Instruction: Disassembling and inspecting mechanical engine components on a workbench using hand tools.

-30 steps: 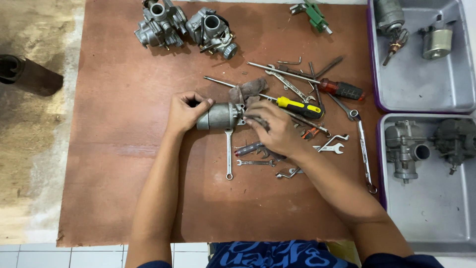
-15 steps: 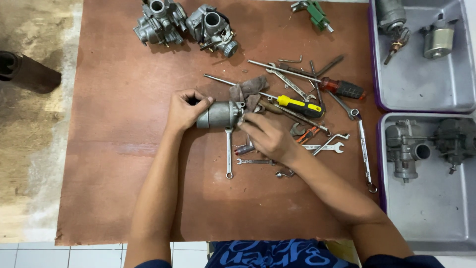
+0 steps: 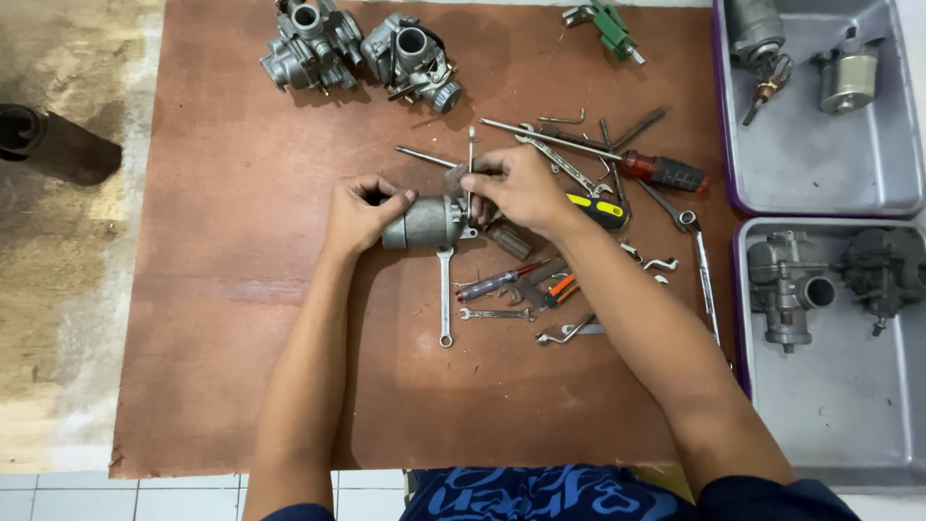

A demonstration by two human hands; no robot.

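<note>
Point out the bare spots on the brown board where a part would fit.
Free: the board left of the left hand, and its near strip below the long wrench. Crowded: the tool pile beside the right hand, and the two carburetors at the far edge.

Two carburetors (image 3: 313, 43) (image 3: 415, 53) stand at the far left of the brown board (image 3: 212, 289), and two more carburetor bodies (image 3: 791, 289) (image 3: 883, 270) lie in the near right tray (image 3: 820, 425). There are two grey trays, the far one (image 3: 820, 164) holding two metal parts (image 3: 762, 39) (image 3: 849, 77). One green tool (image 3: 610, 24) lies far, two large screwdrivers (image 3: 666, 172) (image 3: 603, 210) lie mid-right, and one cylinder (image 3: 424, 222) sits at centre.
</note>
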